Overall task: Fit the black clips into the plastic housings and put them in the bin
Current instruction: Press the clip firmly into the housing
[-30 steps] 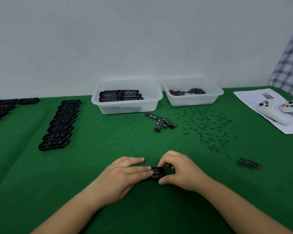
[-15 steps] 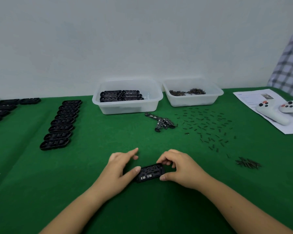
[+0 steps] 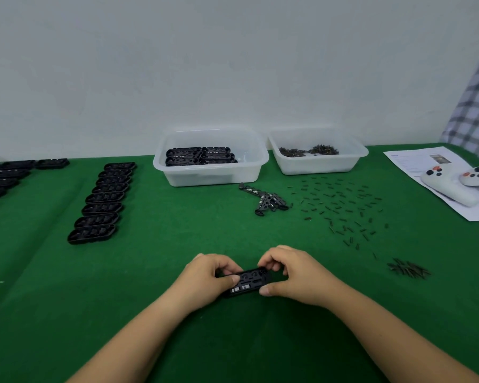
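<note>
On the green felt table (image 3: 67, 313) before you: one black oblong plastic housing (image 3: 246, 283), your left hand (image 3: 208, 280) and right hand (image 3: 291, 275) each pinching an end, fingers curled. Behind: translucent bin (image 3: 210, 175) holding finished housings; second tub (image 3: 318, 165) of small dark parts; loose black clips (image 3: 268, 201); scattered pins (image 3: 340, 208); row of empty housings (image 3: 100, 203). Half a second ago your left fingers were spread; they have now closed.

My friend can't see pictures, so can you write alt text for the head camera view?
Two bare hands, left hand and right hand, grip one black oblong plastic housing over a green felt table. Behind, a clear plastic bin holds finished housings, beside a row of empty black housings.
</note>
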